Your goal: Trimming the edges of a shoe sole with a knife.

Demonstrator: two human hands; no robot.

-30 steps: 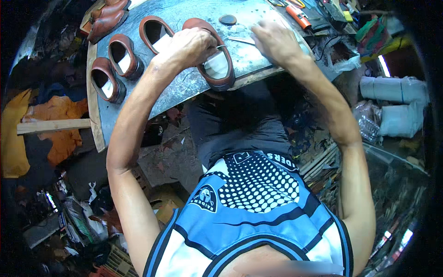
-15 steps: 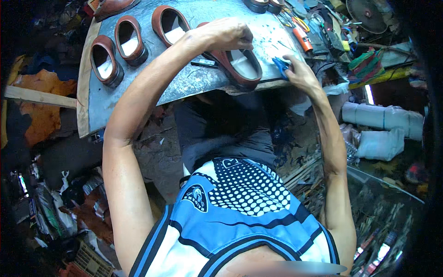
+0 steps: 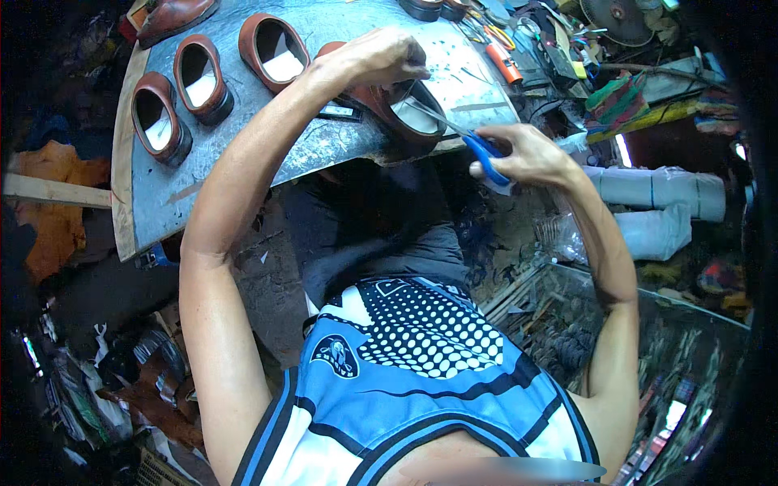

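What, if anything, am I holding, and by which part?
Your right hand holds scissors by the blue handles; your left hand, cannot tell.

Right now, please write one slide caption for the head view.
The right hand holds blue-handled scissors over a brown shoe, the left hand curled close by.

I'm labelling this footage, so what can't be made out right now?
All in the head view:
Much of the front of the brown shoe nearest the scissors: behind the left hand and forearm.
Whether that hand holds anything: its curl hides this.
Dark shoes: cut off by the top edge.
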